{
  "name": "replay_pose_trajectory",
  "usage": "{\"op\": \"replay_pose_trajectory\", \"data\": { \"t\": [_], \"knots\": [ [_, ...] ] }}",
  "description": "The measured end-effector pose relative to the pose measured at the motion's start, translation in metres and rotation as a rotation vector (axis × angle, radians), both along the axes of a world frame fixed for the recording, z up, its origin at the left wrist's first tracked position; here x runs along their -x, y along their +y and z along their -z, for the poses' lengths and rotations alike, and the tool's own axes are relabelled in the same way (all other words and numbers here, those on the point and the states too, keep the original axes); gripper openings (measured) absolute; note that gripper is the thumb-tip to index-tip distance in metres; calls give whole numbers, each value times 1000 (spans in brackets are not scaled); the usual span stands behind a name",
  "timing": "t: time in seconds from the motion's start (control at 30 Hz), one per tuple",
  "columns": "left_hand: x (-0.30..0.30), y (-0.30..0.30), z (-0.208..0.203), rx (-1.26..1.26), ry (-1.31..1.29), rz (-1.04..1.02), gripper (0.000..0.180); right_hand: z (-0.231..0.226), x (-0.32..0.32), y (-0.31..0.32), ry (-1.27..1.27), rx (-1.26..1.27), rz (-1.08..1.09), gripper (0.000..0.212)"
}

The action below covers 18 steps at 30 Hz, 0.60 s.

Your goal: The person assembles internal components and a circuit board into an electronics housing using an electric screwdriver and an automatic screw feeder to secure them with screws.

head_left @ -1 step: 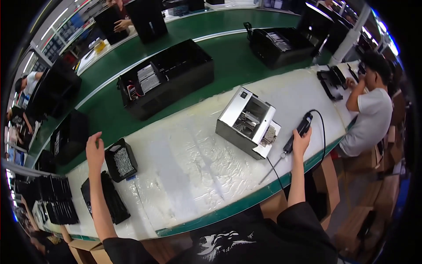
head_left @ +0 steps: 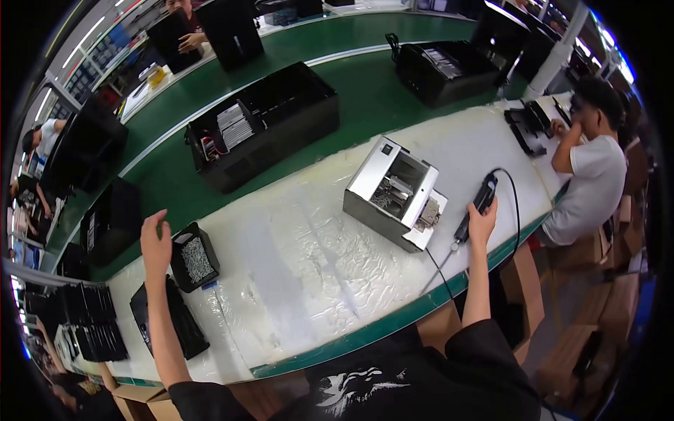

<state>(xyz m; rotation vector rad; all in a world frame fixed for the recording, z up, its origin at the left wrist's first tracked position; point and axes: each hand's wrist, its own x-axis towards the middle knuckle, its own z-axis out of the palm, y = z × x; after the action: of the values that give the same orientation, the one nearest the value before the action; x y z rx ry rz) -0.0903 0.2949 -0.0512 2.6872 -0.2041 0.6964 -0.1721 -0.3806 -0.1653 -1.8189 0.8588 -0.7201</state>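
Observation:
My right hand point(head_left: 481, 219) grips a black electric screwdriver point(head_left: 486, 191) with a long thin bit slanting down to the left near the table's front edge. A cord runs from its upper end. Left of it stands a silver and black screw feeder point(head_left: 393, 193) with loose screws inside its open top. My left hand point(head_left: 156, 242) hovers beside a black bin point(head_left: 216, 265) of small silver screws point(head_left: 194, 259), its fingers apart and nothing visible in them. Below that forearm lies a stack of black parts point(head_left: 184, 330), partly covered by the arm.
The white, film-covered table point(head_left: 281, 259) borders a green conveyor point(head_left: 365, 105). A large black case point(head_left: 295, 119) and a second black case point(head_left: 442, 74) rest on it. A co-worker point(head_left: 593, 168) sits at the right by black parts. Cardboard boxes point(head_left: 523, 298) stand below the table edge.
My left hand has shifted slightly right, toward the screw bin. The screwdriver's bit tip has swung a little to the right. The rest of the scene shifts only slightly.

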Motion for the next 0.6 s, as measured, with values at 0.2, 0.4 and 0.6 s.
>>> {"op": "replay_pose_trajectory", "data": {
  "t": [0.2, 0.4, 0.6],
  "knots": [
    [47, -146, -9, 433, 395, 169, 30, -20, -2, -40, 216, 388, -79, 82],
    [76, -238, 20, 714, 584, 444, 44, -11, -9, -35, 383, 488, -31, 76],
    [83, -314, 17, 967, 613, 454, 78, -11, -7, -29, 335, 470, -3, 70]
  ]
}}
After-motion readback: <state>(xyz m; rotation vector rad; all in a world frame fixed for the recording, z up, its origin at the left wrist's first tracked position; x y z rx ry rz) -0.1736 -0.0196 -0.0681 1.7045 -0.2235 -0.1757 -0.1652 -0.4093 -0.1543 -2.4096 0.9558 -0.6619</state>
